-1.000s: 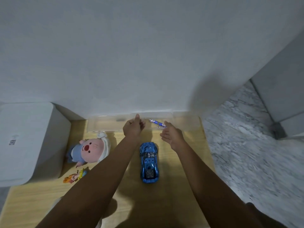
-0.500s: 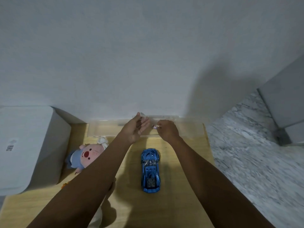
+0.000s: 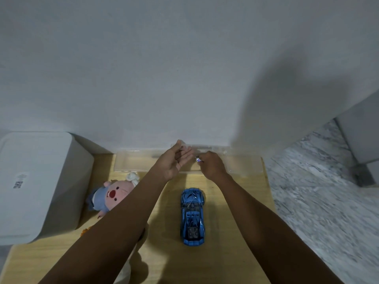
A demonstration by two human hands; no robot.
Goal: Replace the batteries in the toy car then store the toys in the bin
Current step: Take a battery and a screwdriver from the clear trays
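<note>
A blue toy car (image 3: 192, 216) lies on the wooden table (image 3: 225, 253), nose pointing away from me. My right hand (image 3: 211, 168) is beyond it, over the clear plastic tray (image 3: 133, 162) at the wall, and pinches a small blue-and-white battery (image 3: 198, 159). My left hand (image 3: 174, 160) is just left of the battery, thumb up, its fingertips on a raised clear plastic flap (image 3: 184, 147) of the tray. A pink pig plush (image 3: 111, 194) lies to the left. A white bin (image 3: 34, 185) stands at the table's left end.
A small orange toy (image 3: 85, 230) peeks out from under my left forearm, next to the bin. A white wall rises right behind the tray. The table's right edge drops to a marble floor (image 3: 317, 201), where a grey cabinet (image 3: 361, 140) stands.
The battery lay in the tray one second ago; my right hand has closed on it and lifted it. My left hand shifted slightly toward the tray.
</note>
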